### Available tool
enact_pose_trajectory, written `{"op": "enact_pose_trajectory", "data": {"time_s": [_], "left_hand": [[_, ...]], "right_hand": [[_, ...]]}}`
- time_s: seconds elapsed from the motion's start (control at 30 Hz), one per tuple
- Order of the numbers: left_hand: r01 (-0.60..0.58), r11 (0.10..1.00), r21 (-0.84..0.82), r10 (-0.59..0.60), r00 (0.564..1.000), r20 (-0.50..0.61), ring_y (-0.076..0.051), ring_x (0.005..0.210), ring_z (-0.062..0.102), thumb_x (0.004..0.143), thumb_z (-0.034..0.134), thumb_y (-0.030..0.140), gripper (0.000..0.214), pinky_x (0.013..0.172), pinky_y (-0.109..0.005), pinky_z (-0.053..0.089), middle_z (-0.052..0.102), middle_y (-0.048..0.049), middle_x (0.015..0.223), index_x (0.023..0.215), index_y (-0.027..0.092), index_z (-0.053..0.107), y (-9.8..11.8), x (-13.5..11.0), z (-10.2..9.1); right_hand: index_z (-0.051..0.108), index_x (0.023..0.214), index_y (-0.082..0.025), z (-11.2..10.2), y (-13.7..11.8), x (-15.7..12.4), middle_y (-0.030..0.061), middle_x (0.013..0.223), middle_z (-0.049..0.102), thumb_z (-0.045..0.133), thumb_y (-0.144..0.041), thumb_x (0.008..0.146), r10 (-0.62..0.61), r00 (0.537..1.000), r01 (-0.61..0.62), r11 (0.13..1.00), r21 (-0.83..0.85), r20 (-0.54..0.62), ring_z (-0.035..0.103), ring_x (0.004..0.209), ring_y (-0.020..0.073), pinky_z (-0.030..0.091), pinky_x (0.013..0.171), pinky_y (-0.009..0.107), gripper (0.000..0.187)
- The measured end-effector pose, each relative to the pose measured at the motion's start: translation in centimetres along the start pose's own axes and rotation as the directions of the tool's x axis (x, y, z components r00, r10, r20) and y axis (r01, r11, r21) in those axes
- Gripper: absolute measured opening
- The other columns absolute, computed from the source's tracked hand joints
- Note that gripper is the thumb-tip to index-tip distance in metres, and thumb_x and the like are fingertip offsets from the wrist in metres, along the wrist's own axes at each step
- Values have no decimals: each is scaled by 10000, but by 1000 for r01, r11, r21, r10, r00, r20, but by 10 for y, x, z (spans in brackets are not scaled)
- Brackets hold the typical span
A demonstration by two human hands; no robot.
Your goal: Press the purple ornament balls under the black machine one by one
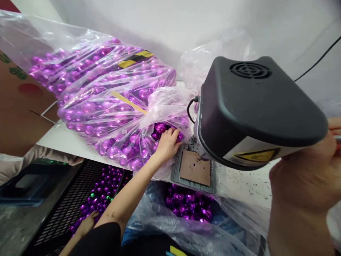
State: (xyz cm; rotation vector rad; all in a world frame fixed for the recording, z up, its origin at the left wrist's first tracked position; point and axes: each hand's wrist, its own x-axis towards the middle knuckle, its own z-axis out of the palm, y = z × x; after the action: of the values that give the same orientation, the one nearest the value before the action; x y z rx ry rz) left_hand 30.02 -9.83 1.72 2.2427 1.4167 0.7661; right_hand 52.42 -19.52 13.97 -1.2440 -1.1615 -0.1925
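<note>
My left hand [167, 144] reaches into the mouth of a clear plastic bag [165, 103] of shiny purple faceted balls. Its thumb and forefinger close around one purple ball [180, 136] at the opening; the other fingertips are partly hidden. At the right edge, my right hand [306, 174] is wrapped around the lever [337, 137] of a bench drill press [261, 103], mostly behind its black housing. Below the drill head, a brown board [195, 167] with a small hole lies on the grey metal base [176, 174], just right of my left hand.
Below the bench edge, an opened plastic bag [170, 227] holds more purple balls [189, 202]. Another person's hand [87, 224] rests among balls in a black crate [66, 192] at lower left. A cardboard box [23, 106] stands left. Dark shavings dot the white bench [247, 185].
</note>
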Motion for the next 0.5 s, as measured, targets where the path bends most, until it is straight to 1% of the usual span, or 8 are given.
{"op": "enact_pose_trajectory", "data": {"time_s": [0.07,0.1,0.17,0.2,0.27,0.33,0.4,0.5], "left_hand": [[-17,987,-162,21,1000,22,-298,1166,573,889,634,265,359,1035,-458,441,620,-137,1253,1227,155,583,1,-10,-10],[5,963,-269,5,999,37,-273,1139,591,896,641,322,413,1013,-423,466,625,-117,1252,1270,169,557,3,-18,-16],[111,868,-483,-68,992,104,-222,1036,631,905,635,422,467,928,-355,519,649,-75,1198,1303,197,537,11,-39,-24],[172,817,-551,-100,982,159,-204,988,641,904,633,454,472,885,-332,534,662,-58,1155,1297,210,545,14,-49,-24],[261,745,-613,-129,959,252,-191,941,647,884,656,475,473,838,-310,548,680,-41,1079,1276,225,572,20,-67,-19],[298,712,-635,-139,947,289,-189,938,646,862,687,466,487,826,-303,553,689,-37,1045,1276,231,583,23,-77,-8],[334,674,-659,-149,935,321,-164,877,641,875,668,469,478,776,-278,552,686,-30,1019,1279,227,581,22,-80,4],[408,614,-676,-154,902,404,-115,726,601,909,605,497,471,635,-227,515,673,-20,973,1275,203,566,20,-77,14]], "right_hand": [[642,779,-175,-1,0,0,-28,600,381,619,-484,862,-4,1000,5,1000,-13,19,398,534,31,269,514,243,321],[642,788,-174,-1,-1,0,-32,598,397,613,-480,869,-5,1000,6,1000,-18,21,406,526,27,277,518,246,318],[637,798,-170,0,-2,0,-39,583,411,598,-484,884,1,1000,0,1000,-9,21,420,514,23,289,527,251,327],[629,796,-168,2,-3,1,-43,572,408,590,-491,890,9,1000,-9,1000,8,21,426,510,25,291,529,252,339],[604,780,-166,4,-5,2,-51,550,386,571,-518,897,30,999,-31,998,56,30,429,500,29,284,523,251,373],[573,759,-165,7,-6,5,-58,536,355,567,-549,890,41,998,-45,995,92,46,417,484,31,267,505,240,406],[546,746,-162,9,-7,7,-61,530,330,557,-578,886,37,998,-42,994,99,53,400,469,28,251,485,225,439],[520,750,-155,8,-8,9,-66,531,302,527,-607,891,11,997,-17,997,81,72,387,459,17,246,470,205,474]]}}
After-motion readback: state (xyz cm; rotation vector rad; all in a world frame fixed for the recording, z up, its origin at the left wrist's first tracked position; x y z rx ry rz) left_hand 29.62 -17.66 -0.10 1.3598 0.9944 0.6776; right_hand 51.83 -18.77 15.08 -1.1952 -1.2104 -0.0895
